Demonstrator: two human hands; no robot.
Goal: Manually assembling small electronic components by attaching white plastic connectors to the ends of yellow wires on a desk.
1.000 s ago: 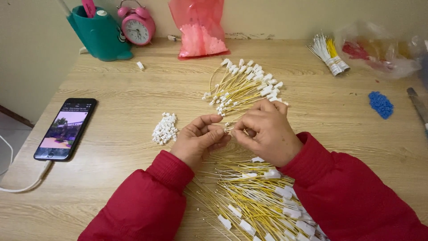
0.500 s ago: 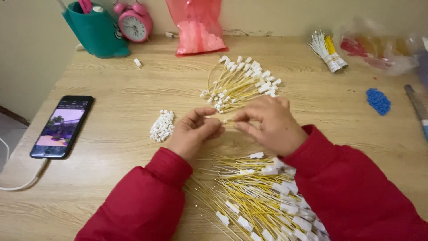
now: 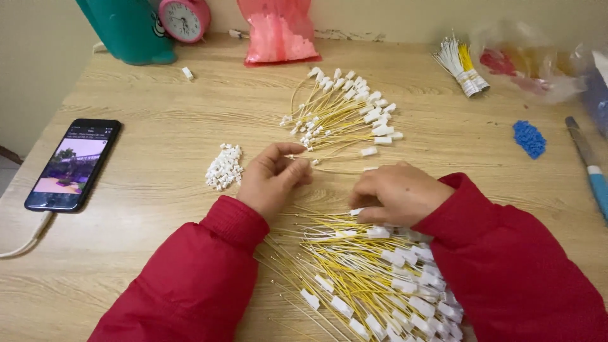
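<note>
Yellow wires (image 3: 354,278) still lay unsorted near me; finished ones (image 3: 342,114) fanned out farther on the tabletop (image 3: 158,126). My left hand (image 3: 273,178) pinched one wire; my right hand (image 3: 396,193) closed on another.

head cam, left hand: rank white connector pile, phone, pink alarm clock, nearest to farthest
From the left hand:
1. White connector pile, just to its left on the table.
2. Phone, further left near the table edge.
3. Pink alarm clock, at the back of the table, up and left.
</note>
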